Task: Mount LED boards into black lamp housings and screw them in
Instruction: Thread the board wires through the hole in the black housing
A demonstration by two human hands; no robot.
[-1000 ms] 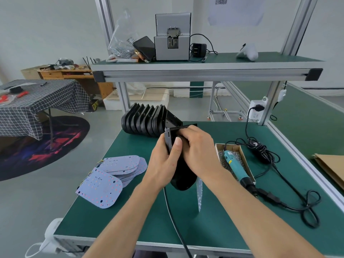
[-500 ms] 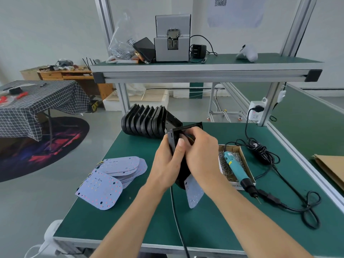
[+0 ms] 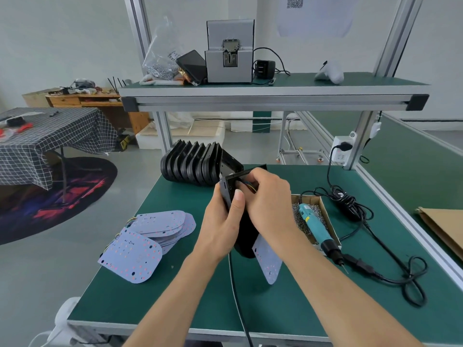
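Both hands hold one black plastic lamp housing (image 3: pixel 244 236) upright above the green bench mat (image 3: pixel 190 294): the left hand (image 3: pixel 223 224) grips its edge, thumb on top, while the right hand (image 3: pixel 269 204) curls over its upper end, pinching thin coloured wires (image 3: pixel 250 187). Below the right wrist hangs a pale lilac LED board (image 3: pixel 268 261).

Matt black plastic housing (image 3: pixel 244 236)

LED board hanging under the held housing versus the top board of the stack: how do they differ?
The hanging LED board dangles on edge below the black housing, off the table; the stack's top board lies face up, untouched. Both are pale, round-cornered and dotted.
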